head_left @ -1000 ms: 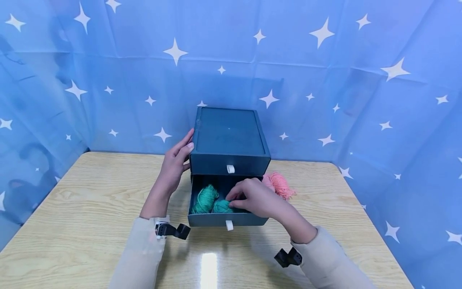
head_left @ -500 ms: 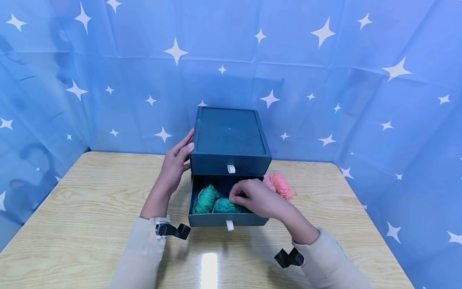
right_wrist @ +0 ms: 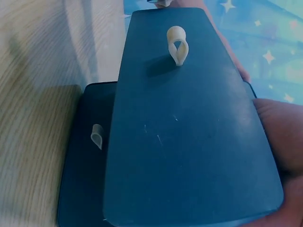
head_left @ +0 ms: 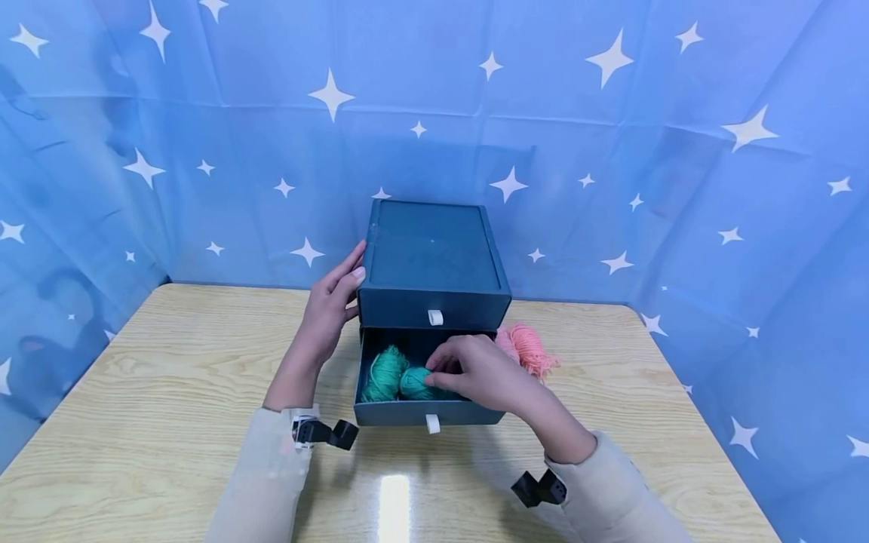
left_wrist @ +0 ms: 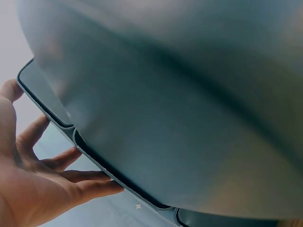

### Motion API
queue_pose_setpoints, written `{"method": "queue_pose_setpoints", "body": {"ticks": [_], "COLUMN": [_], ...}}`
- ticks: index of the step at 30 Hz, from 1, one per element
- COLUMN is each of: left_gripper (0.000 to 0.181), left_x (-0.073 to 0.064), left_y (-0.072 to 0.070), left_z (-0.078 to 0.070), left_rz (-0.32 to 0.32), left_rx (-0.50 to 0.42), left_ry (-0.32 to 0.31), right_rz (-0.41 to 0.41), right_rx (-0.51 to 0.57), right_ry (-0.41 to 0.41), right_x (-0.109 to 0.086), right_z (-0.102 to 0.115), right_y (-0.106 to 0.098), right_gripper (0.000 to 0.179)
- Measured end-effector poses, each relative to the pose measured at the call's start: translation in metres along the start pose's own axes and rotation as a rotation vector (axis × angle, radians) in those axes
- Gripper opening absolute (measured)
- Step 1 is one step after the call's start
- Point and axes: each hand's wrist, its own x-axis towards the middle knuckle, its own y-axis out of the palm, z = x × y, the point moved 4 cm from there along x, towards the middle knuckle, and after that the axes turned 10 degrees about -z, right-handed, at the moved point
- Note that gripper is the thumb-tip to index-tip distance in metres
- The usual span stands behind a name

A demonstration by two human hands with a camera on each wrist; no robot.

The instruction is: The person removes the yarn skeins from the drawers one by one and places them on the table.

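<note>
A dark blue two-tier drawer box [head_left: 431, 245] stands on the table with its lower drawer [head_left: 394, 413] pulled out. Inside that drawer lie a green skein of yarn [head_left: 385, 375] on the left and a green ball of yarn [head_left: 416, 383] beside it. My right hand [head_left: 480, 369] reaches into the drawer, curled thumb and fingers on the ball of yarn; the drawer front [right_wrist: 189, 118] hides those fingertips in the right wrist view. My left hand [head_left: 330, 305] rests against the box's left side, fingers extended along its edge, as the left wrist view also shows.
Pink yarn [head_left: 528, 348] lies on the table just right of the box. White loop pulls [head_left: 435, 317] stick out of both drawer fronts. Behind the wooden table [head_left: 170, 422] hangs a blue star-patterned curtain [head_left: 434, 98].
My right fingers have shifted over the green ball of yarn, rising and then moving back left and down onto it. The left hand and the box have stayed put.
</note>
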Motion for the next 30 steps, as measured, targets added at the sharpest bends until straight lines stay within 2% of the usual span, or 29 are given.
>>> {"method": "queue_pose_setpoints", "body": {"ticks": [6, 11, 16, 25, 30], "left_gripper": [0.049, 0.049, 0.050, 0.050, 0.050], "left_x": [0.001, 0.001, 0.000, 0.001, 0.002], "left_y": [0.004, 0.004, 0.001, 0.000, 0.000], "left_z": [0.000, 0.000, -0.001, -0.001, 0.001], "left_rz": [0.000, 0.005, -0.002, -0.005, -0.005], "left_rx": [-0.006, -0.001, -0.004, -0.036, -0.041], "left_ry": [-0.001, -0.011, -0.016, -0.031, -0.028], "right_rz": [0.024, -0.024, -0.147, -0.376, -0.526], "right_rx": [-0.039, -0.105, -0.150, 0.021, 0.063], "right_ry": [-0.010, -0.066, -0.170, -0.210, -0.230], "right_x": [0.005, 0.002, -0.009, -0.028, -0.039], "right_z": [-0.002, 0.004, 0.016, 0.010, 0.006], "right_y": [0.002, -0.001, -0.008, -0.028, -0.043], "right_gripper": [0.008, 0.008, 0.005, 0.004, 0.004]}}
